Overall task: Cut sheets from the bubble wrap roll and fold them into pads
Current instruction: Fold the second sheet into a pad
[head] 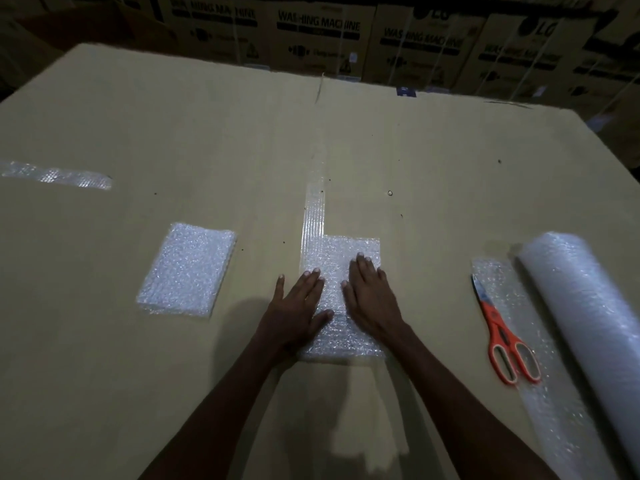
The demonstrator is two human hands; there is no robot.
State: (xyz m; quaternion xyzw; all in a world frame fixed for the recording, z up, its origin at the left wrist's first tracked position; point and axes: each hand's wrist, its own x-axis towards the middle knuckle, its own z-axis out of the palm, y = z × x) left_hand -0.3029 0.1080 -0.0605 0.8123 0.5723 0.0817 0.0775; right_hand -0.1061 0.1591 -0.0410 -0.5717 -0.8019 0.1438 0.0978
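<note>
A folded bubble wrap pad lies on the cardboard surface in front of me. My left hand rests flat on its left edge, fingers spread. My right hand lies flat on its right half, palm down. Neither hand grips anything. A narrow single-layer strip of the same wrap sticks out from the pad's far left corner. A finished folded pad sits to the left. The bubble wrap roll lies at the right, its loose end spread out under orange-handled scissors.
A thin scrap of bubble wrap lies at the far left. Stacked washing machine cartons stand beyond the far edge of the surface. The surface drops off at the right edge near the roll.
</note>
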